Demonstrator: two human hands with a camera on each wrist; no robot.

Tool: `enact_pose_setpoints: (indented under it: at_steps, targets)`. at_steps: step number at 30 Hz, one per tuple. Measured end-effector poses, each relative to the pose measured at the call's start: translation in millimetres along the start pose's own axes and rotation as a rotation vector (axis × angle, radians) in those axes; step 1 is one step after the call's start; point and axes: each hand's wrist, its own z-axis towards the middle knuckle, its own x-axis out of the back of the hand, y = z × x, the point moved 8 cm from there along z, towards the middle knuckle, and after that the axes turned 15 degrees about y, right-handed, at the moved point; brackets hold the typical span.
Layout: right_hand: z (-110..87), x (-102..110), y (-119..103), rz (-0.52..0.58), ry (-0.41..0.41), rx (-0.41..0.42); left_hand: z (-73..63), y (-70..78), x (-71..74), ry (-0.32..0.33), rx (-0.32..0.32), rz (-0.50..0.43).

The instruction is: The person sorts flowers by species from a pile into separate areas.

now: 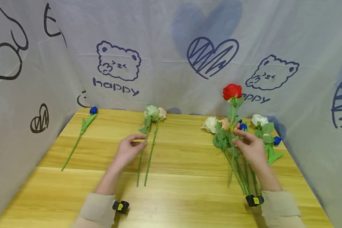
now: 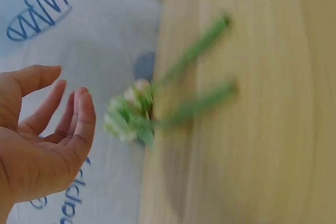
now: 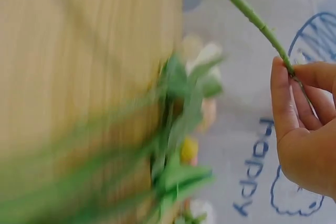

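Note:
My right hand point(image 1: 249, 148) pinches the stem point(image 3: 247, 9) of a red rose point(image 1: 232, 91) between thumb and fingertips. The red bloom stands upright above the hand, over the other flowers on the right. With fingers loosely bent and nothing in them, my left hand point(image 1: 130, 148) hovers by two flowers in the middle of the table. One of these is a pale green-white rose point(image 1: 151, 112), the other a pale peach rose point(image 1: 162, 113); their stems lie side by side, pointing toward me.
Below the right hand lies a bunch with a cream rose point(image 1: 210, 124), a peach rose point(image 1: 224, 123) and blue tulips point(image 1: 243, 127). Farther right are a white rose point(image 1: 259, 120) and a blue bud point(image 1: 277, 140). A blue tulip point(image 1: 93, 110) lies alone at left on the wooden table point(image 1: 182, 202).

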Motion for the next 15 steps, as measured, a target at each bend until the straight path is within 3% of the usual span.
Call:
enact_pose_setpoints:
  at_steps: [3,8,15]
  targets:
    - [-5.4,-16,-8,0.105,0.025,-0.024,-6.1,16.3,-14.6,0.018,-0.051,-0.089]
    - [-14.2,-46,-15,0.237,0.056,-0.074,-18.9,37.4,-45.4,-0.005,-0.128,-0.186]
    - [-29.1,-90,-25,0.415,0.02,-0.083,-35.0,47.6,-88.1,-0.107,-0.123,-0.234]
